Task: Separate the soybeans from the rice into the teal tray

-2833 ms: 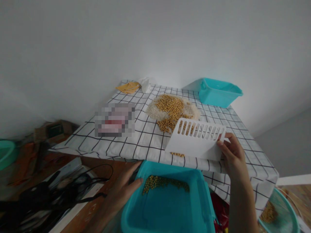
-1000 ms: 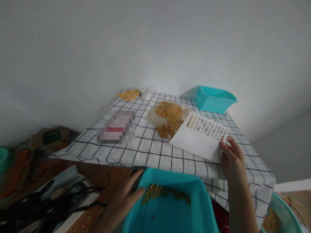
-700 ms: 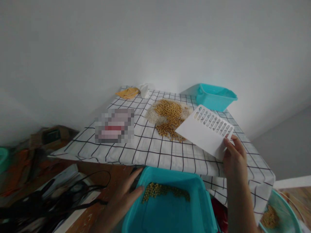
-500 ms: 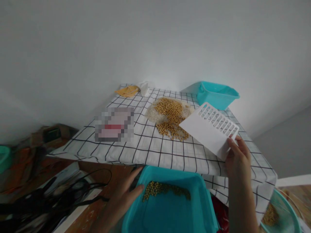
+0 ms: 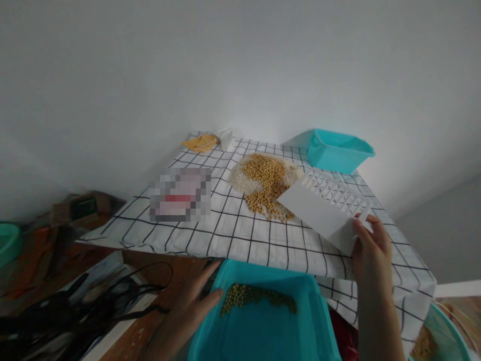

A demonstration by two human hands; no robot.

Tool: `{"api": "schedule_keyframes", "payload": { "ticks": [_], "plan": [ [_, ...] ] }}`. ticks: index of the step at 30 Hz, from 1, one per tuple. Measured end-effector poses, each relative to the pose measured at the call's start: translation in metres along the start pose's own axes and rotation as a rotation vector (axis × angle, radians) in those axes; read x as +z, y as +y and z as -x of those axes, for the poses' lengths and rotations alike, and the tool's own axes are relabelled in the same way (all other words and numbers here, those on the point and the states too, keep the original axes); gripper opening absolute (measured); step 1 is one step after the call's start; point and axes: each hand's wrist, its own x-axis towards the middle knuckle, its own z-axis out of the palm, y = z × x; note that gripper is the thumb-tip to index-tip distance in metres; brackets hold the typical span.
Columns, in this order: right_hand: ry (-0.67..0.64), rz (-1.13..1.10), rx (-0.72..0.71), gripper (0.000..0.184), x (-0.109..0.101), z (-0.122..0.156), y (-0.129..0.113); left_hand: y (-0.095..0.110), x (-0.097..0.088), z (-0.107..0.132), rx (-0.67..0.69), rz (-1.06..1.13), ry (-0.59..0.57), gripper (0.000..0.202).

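My right hand (image 5: 372,238) pinches the near right corner of a white slotted plastic sheet (image 5: 319,210), its row of long slots along the far edge. The sheet tilts over the table, its left corner beside a pile of yellow soybeans (image 5: 265,175). Pale, rice-like grains (image 5: 240,180) lie under and around the beans. Below the table's front edge is a teal bin (image 5: 259,336) with round greenish-brown beans (image 5: 259,296) along its far inner side. My left hand (image 5: 193,303) grips the bin's left rim, thumb on top and fingers outside, partly hidden.
A checked cloth (image 5: 221,238) covers the table. A second teal bin (image 5: 340,153) stands at the back right; a yellow cloth (image 5: 201,143) and white crumpled tissue (image 5: 226,138) lie at the back left. A blurred-out item (image 5: 180,195) rests on the left. Black cables (image 5: 124,296) clutter the lower left.
The slotted sheet has tipped flatter, its slotted far edge slightly lower, with my right hand still on it. My left hand stays at the bin's rim. The whole view has shifted slightly.
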Motion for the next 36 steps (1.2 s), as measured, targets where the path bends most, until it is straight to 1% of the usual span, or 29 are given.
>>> {"api": "schedule_keyframes", "payload": {
  "ticks": [3, 8, 11, 14, 18, 26, 32, 36],
  "plan": [
    [-0.032, 0.023, 0.021, 0.026, 0.0, 0.002, -0.001, 0.0, -0.001, -0.001, 0.005, 0.005, 0.008, 0.065],
    [-0.068, 0.065, 0.022, 0.028, -0.002, 0.001, 0.001, -0.003, 0.001, -0.004, 0.03, 0.049, -0.027, 0.066],
    [-0.078, 0.074, 0.008, 0.029, -0.004, -0.002, 0.003, -0.007, 0.002, -0.004, 0.02, 0.017, -0.003, 0.062],
    [-0.093, 0.077, -0.005, 0.029, -0.004, -0.002, 0.003, -0.009, 0.003, -0.004, 0.043, 0.002, 0.005, 0.058],
    [-0.13, 0.078, 0.037, 0.029, -0.003, 0.0, 0.0, -0.007, 0.003, -0.003, 0.046, -0.037, 0.015, 0.056],
    [-0.145, 0.044, 0.072, 0.03, -0.002, 0.0, -0.002, 0.007, 0.004, 0.001, 0.04, 0.045, -0.047, 0.059],
    [-0.102, 0.03, 0.069, 0.032, -0.001, 0.0, -0.003, 0.0, 0.004, 0.003, 0.022, -0.01, 0.007, 0.064],
    [-0.118, 0.014, 0.098, 0.033, -0.002, 0.0, -0.003, -0.001, 0.004, 0.002, 0.05, 0.01, -0.019, 0.066]
  ]
}}
